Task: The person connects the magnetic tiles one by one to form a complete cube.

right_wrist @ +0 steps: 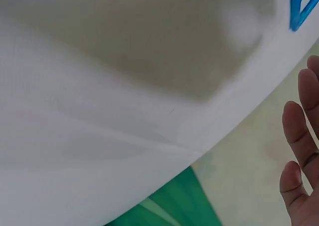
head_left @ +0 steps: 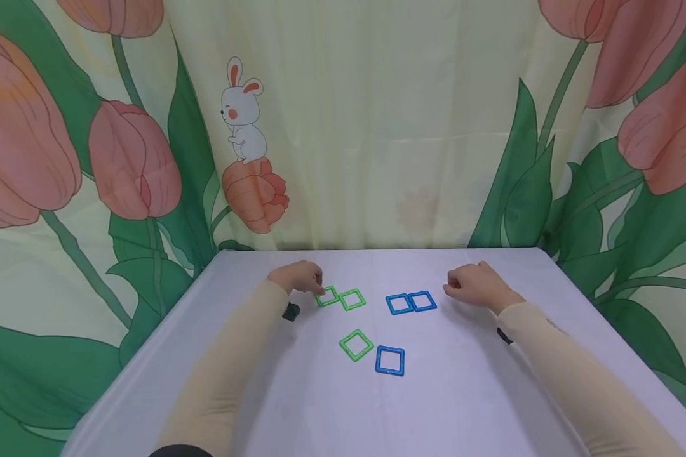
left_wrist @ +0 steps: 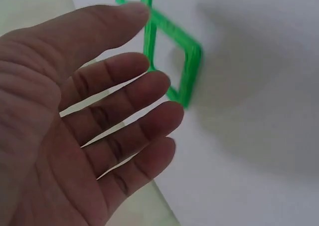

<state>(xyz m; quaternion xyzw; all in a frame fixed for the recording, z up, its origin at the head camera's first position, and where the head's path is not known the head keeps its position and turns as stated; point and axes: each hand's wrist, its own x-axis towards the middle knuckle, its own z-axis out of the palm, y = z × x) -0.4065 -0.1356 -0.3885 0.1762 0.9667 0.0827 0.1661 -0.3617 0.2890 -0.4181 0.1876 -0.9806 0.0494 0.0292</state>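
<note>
The left hand (head_left: 300, 277) is over the far left of the table, its fingertips at the edge of a green square frame (head_left: 329, 303). In the left wrist view the thumb and fingers are spread apart and loosely bent, with the thumb tip overlapping that green frame (left_wrist: 191, 71). A second green frame (head_left: 356, 308) adjoins it on the right. To the right, the right hand (head_left: 477, 285) hovers with loosely curled, unloaded fingers. Nearest to it lies a blue square frame (head_left: 425, 309), side by side with another blue frame (head_left: 400, 312).
Closer to the person lie a third green frame (head_left: 347, 350) and a third blue frame (head_left: 390, 373), near each other. A white cloth covers the table (head_left: 331, 419). Behind it hangs a curtain (head_left: 366, 158) printed with tulips and a rabbit.
</note>
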